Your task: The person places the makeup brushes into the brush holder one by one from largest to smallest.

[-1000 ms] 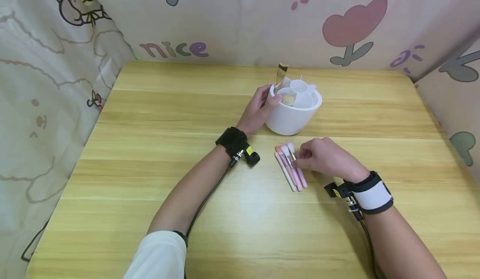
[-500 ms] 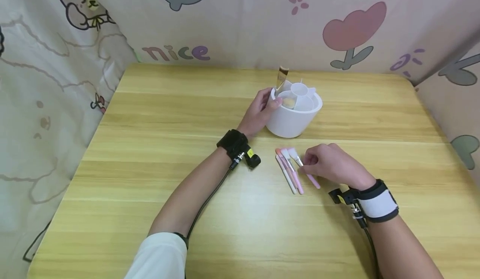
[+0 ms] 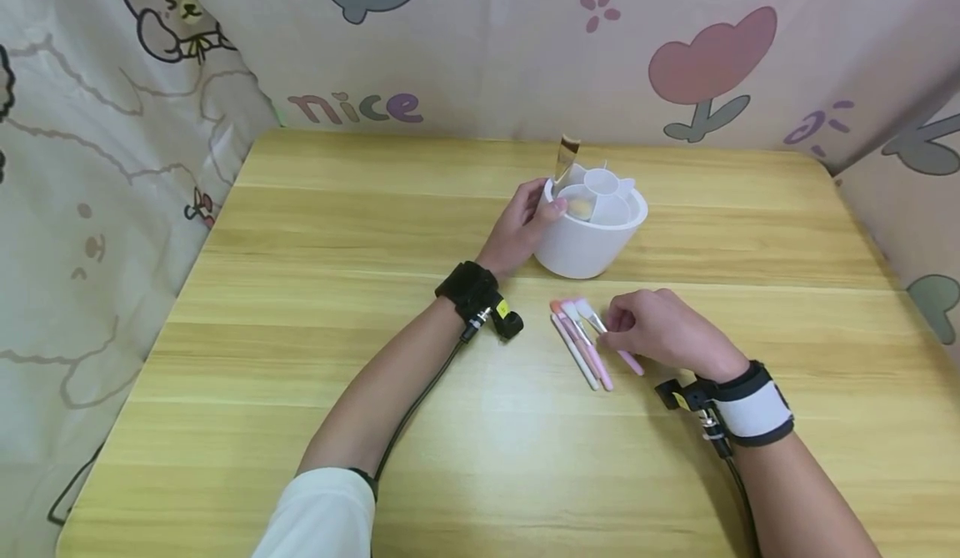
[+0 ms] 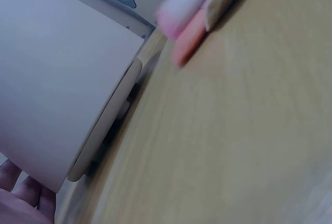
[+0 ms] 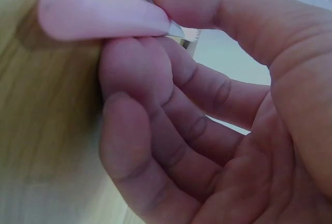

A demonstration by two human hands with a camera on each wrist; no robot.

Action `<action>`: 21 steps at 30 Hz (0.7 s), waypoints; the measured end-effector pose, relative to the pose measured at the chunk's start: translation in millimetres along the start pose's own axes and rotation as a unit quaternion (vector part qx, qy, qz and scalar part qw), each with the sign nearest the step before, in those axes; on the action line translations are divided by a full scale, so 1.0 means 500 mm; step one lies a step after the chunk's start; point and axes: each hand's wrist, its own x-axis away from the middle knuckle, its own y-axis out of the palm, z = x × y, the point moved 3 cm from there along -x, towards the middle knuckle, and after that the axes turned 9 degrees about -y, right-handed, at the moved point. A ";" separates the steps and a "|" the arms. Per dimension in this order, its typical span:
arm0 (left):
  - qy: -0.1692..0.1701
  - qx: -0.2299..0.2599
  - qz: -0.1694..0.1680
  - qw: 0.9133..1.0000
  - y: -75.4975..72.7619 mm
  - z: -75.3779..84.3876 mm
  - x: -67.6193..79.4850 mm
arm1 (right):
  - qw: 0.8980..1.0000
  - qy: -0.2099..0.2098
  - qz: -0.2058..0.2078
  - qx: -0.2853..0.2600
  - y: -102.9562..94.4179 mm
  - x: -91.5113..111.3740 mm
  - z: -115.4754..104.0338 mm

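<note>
My left hand (image 3: 517,231) grips the near-left side of a white round brush holder (image 3: 588,249), thumb over its rim and fingers behind. In the left wrist view, fingertips (image 4: 31,195) lie against the holder's smooth wall (image 4: 57,73). A brush with a gold ferrule (image 3: 566,160) stands in the holder, and pale round bristles (image 3: 580,208) show in a front compartment. My right hand (image 3: 667,331) pinches a pink makeup brush (image 3: 632,364) between thumb and index finger. Its tapered handle (image 5: 98,9) points towards the right wrist camera. The other right-hand fingers are curled in.
Beside the pinched brush lie a white-handled brush (image 3: 576,354) and pink brushes (image 3: 597,364), side by side on the wooden table (image 3: 480,458). A patterned curtain (image 3: 487,57) hangs right behind the table's far edge. Each wrist wears a camera with a cable.
My right hand has shifted right, drawing the pink makeup brush apart from the others and tilting it. In the last half second it has hardly moved. My left hand keeps its grip on the holder.
</note>
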 end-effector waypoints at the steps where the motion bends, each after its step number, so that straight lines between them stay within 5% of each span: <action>1: 0.000 0.000 0.000 1.000 0.000 -0.002 -0.001 | 1.000 0.000 0.000 0.000 0.000 0.000 0.000; 21: 0.002 -0.003 0.000 1.000 -0.002 0.001 0.002 | 1.000 -0.001 -0.018 0.005 0.001 -0.015 0.002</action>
